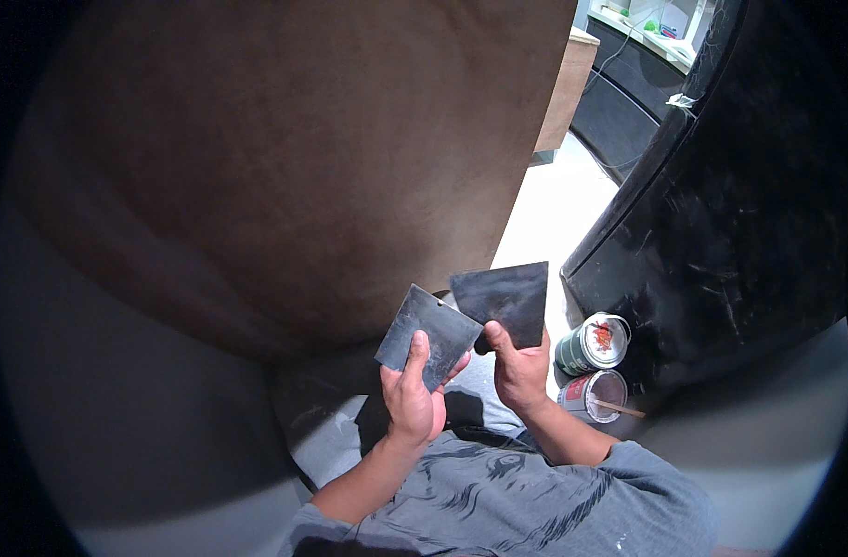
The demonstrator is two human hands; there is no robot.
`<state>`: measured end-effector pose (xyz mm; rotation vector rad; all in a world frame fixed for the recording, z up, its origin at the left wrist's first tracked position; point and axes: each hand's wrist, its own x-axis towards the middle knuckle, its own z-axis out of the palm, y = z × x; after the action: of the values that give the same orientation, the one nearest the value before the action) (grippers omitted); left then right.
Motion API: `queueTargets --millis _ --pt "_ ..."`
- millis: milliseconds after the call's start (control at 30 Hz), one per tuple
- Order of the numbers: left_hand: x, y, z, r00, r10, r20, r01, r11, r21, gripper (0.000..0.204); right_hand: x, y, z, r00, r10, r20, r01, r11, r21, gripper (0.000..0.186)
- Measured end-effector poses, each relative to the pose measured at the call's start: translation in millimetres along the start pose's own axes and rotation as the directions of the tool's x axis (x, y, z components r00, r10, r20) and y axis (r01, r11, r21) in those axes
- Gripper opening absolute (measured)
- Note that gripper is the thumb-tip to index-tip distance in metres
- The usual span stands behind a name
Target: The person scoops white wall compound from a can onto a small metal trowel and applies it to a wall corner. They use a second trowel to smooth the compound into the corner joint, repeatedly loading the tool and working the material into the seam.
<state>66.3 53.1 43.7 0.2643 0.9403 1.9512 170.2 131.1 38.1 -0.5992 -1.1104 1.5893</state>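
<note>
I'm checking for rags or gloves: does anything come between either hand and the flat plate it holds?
Nothing visible does. The bare left hand directly grips the left dark plate; the bare right hand likewise grips the right dark plate. Contact behind the plates is hidden.

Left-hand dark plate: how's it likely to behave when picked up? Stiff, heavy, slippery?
The dark plate is probably stiff: held by the left hand, its free part looks flat. It may be fairly light for its size, since its edge looks thin. Possibly a bit slippery, as the face has a dull sheen.
</note>
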Motion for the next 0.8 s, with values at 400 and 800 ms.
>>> queueTargets --millis 400,800 --pt "7 49 -29 0.993 -0.119 -0.019 0.115 0.979 -0.166 0.030 15 14 -35 0.806 -0.432 0.404 0.581 0.706 -0.405 0.034" --pt "1 51 -55 0.954 -0.297 0.048 0.299 0.920 -0.252 0.027 20 2 -21 0.997 0.038 0.061 -0.037 0.999 -0.023 0.027"
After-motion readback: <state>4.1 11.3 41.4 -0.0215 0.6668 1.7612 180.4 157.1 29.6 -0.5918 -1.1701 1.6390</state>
